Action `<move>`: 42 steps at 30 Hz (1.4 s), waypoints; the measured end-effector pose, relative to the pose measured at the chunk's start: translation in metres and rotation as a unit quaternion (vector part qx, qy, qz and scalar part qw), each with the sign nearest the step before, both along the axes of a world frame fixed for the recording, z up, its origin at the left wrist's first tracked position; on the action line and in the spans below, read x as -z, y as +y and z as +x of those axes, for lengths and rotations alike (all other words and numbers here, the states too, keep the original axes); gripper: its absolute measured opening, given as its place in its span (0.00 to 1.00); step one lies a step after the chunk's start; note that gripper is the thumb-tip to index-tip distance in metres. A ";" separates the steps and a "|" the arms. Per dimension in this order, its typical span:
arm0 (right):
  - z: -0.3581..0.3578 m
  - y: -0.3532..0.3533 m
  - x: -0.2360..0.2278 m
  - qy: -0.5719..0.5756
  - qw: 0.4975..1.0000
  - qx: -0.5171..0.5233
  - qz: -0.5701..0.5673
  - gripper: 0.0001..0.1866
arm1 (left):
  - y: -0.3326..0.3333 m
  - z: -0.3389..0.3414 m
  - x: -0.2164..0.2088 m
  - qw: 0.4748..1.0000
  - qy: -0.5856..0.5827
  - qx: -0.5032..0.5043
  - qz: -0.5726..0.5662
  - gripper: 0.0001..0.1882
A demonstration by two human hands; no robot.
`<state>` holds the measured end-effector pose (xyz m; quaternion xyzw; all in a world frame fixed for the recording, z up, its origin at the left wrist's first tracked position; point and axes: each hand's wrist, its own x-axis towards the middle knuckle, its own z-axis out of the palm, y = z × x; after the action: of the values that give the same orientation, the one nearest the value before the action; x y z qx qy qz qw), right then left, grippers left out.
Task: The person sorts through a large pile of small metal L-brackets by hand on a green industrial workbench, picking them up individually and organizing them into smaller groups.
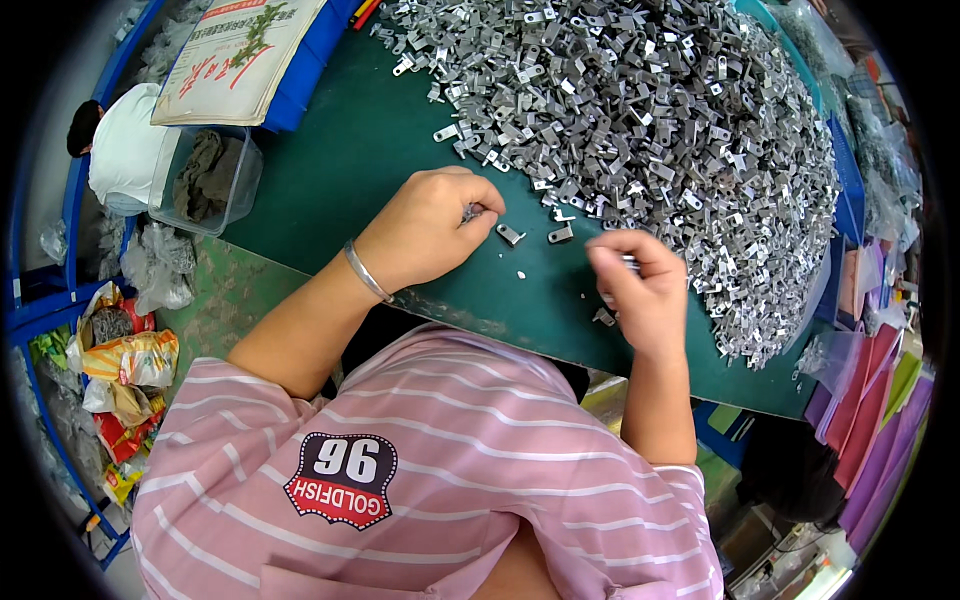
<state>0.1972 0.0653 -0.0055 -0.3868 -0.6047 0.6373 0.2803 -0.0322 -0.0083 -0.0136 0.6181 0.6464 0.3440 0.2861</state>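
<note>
My left hand [436, 222], with a silver bangle [367, 272] at the wrist, is closed over the green table; a bit of grey metal shows between thumb and forefinger. To its right, my right hand [645, 290] is closed too, pinching a small metal bracket [630, 263] at the edge of the pile. Between the hands lie a loose bracket [510, 235] and another bracket [561, 233]. One more metal piece [604, 317] rests just below my right fingers. A large heap of similar small bent brackets [640, 110], each with a hole, spreads across the far right.
A blue bin [305, 75] with a printed paper sheet [232, 60] on it stands at the far left. Beside it, a clear plastic tub [240, 190] holds a dark cloth. Blue shelving with plastic bags [160, 265] is at left; coloured sheets [880, 410] hang at right.
</note>
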 end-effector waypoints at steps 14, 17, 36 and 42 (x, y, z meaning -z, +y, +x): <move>-0.016 -0.001 0.005 -0.291 0.817 -0.097 0.488 0.03 | -0.003 0.014 -0.001 0.997 -0.003 0.071 -0.029 0.06; -0.008 0.003 0.007 -0.269 0.831 -0.084 0.479 0.07 | -0.007 0.019 -0.005 0.997 -0.032 0.064 -0.042 0.06; 0.057 -0.014 -0.007 -0.255 0.918 0.042 0.301 0.04 | 0.003 0.083 0.012 0.980 0.017 0.196 0.038 0.07; 0.004 0.001 -0.007 -0.264 0.868 -0.045 0.418 0.08 | 0.021 0.046 0.011 0.990 0.094 0.019 0.104 0.10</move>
<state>0.2012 0.0659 0.0018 -0.3596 -0.8828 0.2108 0.2165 0.0135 0.0125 -0.0246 0.6860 0.6194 0.3444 0.1644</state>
